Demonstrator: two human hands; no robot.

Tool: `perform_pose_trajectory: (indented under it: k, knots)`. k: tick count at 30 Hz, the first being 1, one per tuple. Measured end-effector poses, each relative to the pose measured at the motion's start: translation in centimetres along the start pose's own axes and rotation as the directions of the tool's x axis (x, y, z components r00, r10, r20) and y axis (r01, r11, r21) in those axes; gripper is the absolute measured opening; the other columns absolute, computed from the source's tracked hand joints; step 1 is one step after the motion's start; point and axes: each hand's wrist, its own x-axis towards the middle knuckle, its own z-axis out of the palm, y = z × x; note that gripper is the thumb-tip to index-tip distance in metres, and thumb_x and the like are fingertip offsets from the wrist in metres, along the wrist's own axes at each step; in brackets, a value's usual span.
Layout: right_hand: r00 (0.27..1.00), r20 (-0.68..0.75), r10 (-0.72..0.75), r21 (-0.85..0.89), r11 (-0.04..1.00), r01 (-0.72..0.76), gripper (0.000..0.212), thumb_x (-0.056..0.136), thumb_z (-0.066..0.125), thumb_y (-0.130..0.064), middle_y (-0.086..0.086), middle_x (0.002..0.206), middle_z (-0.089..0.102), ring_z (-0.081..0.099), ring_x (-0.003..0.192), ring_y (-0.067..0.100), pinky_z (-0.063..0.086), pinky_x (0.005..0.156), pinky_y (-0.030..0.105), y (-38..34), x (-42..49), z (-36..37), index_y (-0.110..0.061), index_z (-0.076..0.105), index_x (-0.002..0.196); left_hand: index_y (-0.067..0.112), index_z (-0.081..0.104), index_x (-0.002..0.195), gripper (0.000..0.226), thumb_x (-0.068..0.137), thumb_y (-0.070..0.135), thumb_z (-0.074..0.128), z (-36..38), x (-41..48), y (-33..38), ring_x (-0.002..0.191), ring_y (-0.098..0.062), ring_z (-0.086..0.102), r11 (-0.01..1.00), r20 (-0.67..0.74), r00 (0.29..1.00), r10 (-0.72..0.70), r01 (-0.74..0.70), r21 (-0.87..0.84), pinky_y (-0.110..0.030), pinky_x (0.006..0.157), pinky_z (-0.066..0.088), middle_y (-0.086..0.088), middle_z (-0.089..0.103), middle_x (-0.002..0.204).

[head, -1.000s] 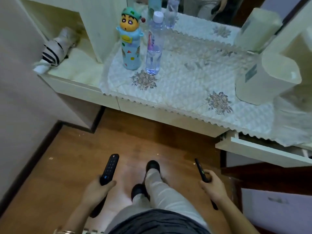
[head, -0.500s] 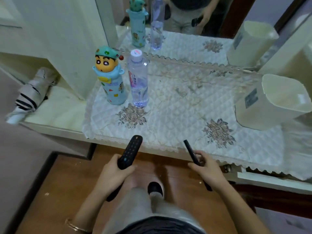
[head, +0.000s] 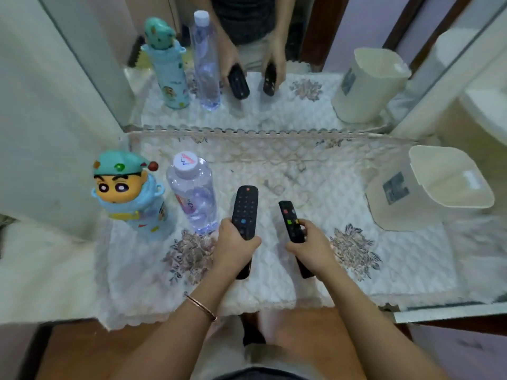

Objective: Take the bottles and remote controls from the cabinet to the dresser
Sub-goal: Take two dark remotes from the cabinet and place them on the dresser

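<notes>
Clasps wide remote [head: 245, 207] in left grip [head: 236, 246], pinches slim remote [head: 288, 218] in right grip [head: 310, 246], just right of water bottle [head: 192, 194]; bin [head: 384, 212] farther right.

**Both hands hold remotes over the worktop**

The left hand [head: 234, 244] grips a wide black remote [head: 245, 208]. The right hand [head: 311, 246] holds a slimmer black remote [head: 288, 218]. Both remotes point away from the person over the cloth-covered worktop [head: 323, 281]; whether they touch it cannot be told. Just left of the left hand stands a clear water bottle [head: 193, 193], and left of that a blue cartoon bottle [head: 131, 196]. Well right of the right hand sits a cream bin [head: 428, 193]. A mirror [head: 274, 113] ahead of the hands reflects them.
</notes>
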Motion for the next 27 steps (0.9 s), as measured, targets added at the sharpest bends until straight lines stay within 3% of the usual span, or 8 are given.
perform_pose_trajectory:
  k: [4, 8, 11, 16, 22, 27]
  knots:
    - [0.997, -0.071, 0.019, -0.020, 1.000, -0.021, 0.044, 0.072, 0.067, -0.008, 0.018, 0.104, 0.062, 0.059, 0.092, 0.031, 0.044, 0.066, 0.031, -1.0, 2.7, 0.9, -0.008, 0.055, 0.114, 0.005, 0.032, 0.131, 0.071, 0.072, 0.015, 0.071, 1.1, 2.3, 0.2, 0.101, -0.033, 0.055, 0.994, -0.031, 0.994, 0.104, -0.103, 0.034, -0.044, 0.088, 0.049, -0.016, 0.044, 0.122]
    - [0.995, -0.088, 0.049, -0.063, 0.996, -0.055, 0.049, 0.072, 0.070, -0.011, 0.015, 0.107, 0.060, 0.054, 0.084, 0.023, 0.037, 0.060, 0.022, -1.1, 4.3, 1.3, -0.009, 0.053, 0.118, 0.009, 0.028, 0.138, 0.067, 0.083, 0.024, 0.063, 1.6, 3.1, -0.3, 0.118, -0.031, 0.043, 0.949, -0.001, 0.985, 0.171, -0.164, 0.268, -0.039, 0.100, 0.041, -0.016, 0.034, 0.134]
    - [0.996, -0.080, 0.040, -0.101, 0.994, -0.048, 0.048, 0.071, 0.070, -0.015, 0.015, 0.105, 0.060, 0.056, 0.082, 0.023, 0.038, 0.056, 0.021, -0.8, 5.3, 1.5, -0.009, 0.054, 0.116, 0.013, 0.029, 0.139, 0.056, 0.090, 0.028, 0.052, 2.1, 2.7, -0.5, 0.124, -0.033, 0.033, 0.906, 0.008, 0.984, 0.177, -0.166, 0.390, -0.039, 0.103, 0.035, -0.014, 0.024, 0.145]
    - [0.999, -0.047, -0.013, -0.232, 0.973, 0.002, 0.046, 0.067, 0.067, -0.033, 0.011, 0.099, 0.061, 0.060, 0.090, 0.029, 0.054, 0.070, 0.038, -1.3, 6.4, 2.0, -0.012, 0.056, 0.106, 0.015, 0.023, 0.142, 0.054, 0.094, 0.032, 0.041, 2.5, 2.4, -0.5, 0.135, -0.032, 0.022, 0.867, -0.025, 0.992, 0.123, -0.095, 0.489, -0.043, 0.109, 0.024, -0.010, 0.013, 0.153]
    - [0.999, 0.016, -0.043, -0.350, 0.936, 0.046, 0.056, 0.077, 0.066, -0.028, 0.010, 0.123, 0.046, 0.052, 0.109, 0.027, 0.050, 0.083, 0.038, -1.3, 6.5, 2.3, -0.010, 0.044, 0.126, 0.016, 0.023, 0.144, 0.055, 0.093, 0.028, 0.042, 2.1, 2.2, -0.5, 0.129, -0.032, 0.027, 0.843, -0.018, 0.992, 0.121, -0.094, 0.530, -0.040, 0.108, 0.025, -0.010, 0.016, 0.153]
    - [0.995, 0.056, -0.079, -0.356, 0.930, 0.094, 0.050, 0.080, 0.064, -0.029, 0.009, 0.119, 0.046, 0.055, 0.100, 0.026, 0.046, 0.072, 0.031, -1.3, 6.0, 2.6, -0.009, 0.045, 0.122, 0.016, 0.027, 0.142, 0.051, 0.094, 0.026, 0.040, 2.0, 1.7, -0.4, 0.124, -0.034, 0.030, 0.846, -0.102, 0.988, 0.112, -0.041, 0.532, -0.041, 0.103, 0.030, -0.010, 0.015, 0.154]
